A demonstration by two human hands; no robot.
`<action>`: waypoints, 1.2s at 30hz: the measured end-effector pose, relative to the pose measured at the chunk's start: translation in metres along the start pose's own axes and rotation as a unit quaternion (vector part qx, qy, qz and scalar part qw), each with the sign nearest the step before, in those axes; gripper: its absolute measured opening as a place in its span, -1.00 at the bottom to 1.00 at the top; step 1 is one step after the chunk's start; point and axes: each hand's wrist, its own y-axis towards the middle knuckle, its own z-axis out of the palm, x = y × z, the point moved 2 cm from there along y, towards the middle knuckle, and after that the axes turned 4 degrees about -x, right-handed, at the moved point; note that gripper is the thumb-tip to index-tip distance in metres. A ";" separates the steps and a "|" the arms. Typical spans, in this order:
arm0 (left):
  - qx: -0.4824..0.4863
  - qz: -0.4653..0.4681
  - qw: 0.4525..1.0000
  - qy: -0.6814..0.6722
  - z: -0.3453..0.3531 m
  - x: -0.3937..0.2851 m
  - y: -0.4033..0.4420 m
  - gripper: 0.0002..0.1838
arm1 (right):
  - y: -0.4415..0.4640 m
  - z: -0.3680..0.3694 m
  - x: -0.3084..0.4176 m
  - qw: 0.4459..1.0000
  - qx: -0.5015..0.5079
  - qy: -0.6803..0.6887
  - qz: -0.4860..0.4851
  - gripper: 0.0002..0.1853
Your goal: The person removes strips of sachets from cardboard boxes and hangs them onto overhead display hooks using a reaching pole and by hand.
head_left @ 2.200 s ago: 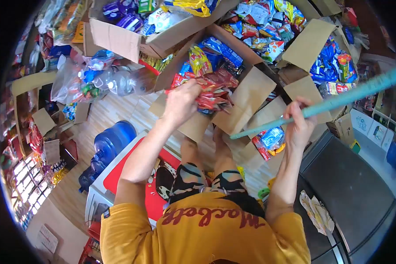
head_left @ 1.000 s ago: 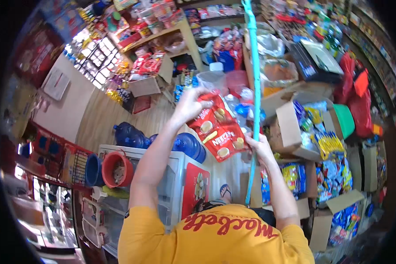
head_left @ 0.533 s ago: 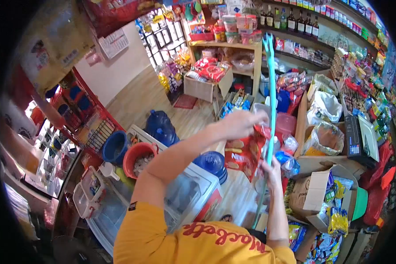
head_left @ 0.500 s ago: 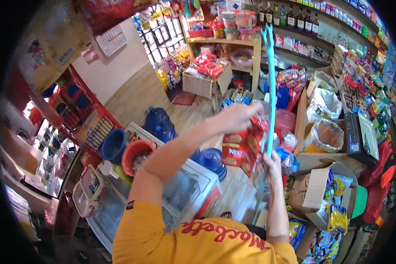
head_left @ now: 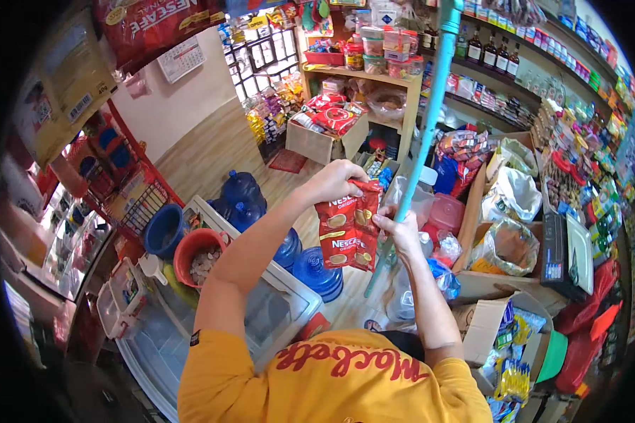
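A strip of red Nescafe sachets hangs in front of me, its printed side towards the camera. My left hand pinches the strip at its top edge. At the strip's right edge is my right hand, closed around a long turquoise pole, with its thumb and fingertips at the sachets. The pole slants upward past the top of the view, and its lower end is near the floor.
A chest with a glass top stands at the left, bearing a red bucket and a blue bucket. Blue water jugs are beyond it. An open carton of packets is at the right. Large red packs hang at upper left.
The sachet strip and my left hand have moved left, and the strip now faces me more squarely. My right hand has shifted left and up with the pole, which leans more.
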 end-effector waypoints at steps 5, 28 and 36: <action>-0.007 -0.059 0.998 0.029 -0.001 0.010 0.012 -0.68 | 0.028 0.010 0.006 0.998 0.058 0.009 -0.004 -0.87; -0.097 -0.343 0.905 0.231 -0.028 0.108 -0.086 -0.50 | 0.137 -0.148 -0.024 0.969 0.160 -0.173 0.081 -0.84; -0.020 -0.441 0.893 0.087 -0.005 0.101 -0.119 -0.57 | 0.149 -0.160 0.004 0.976 0.172 -0.124 0.044 -0.86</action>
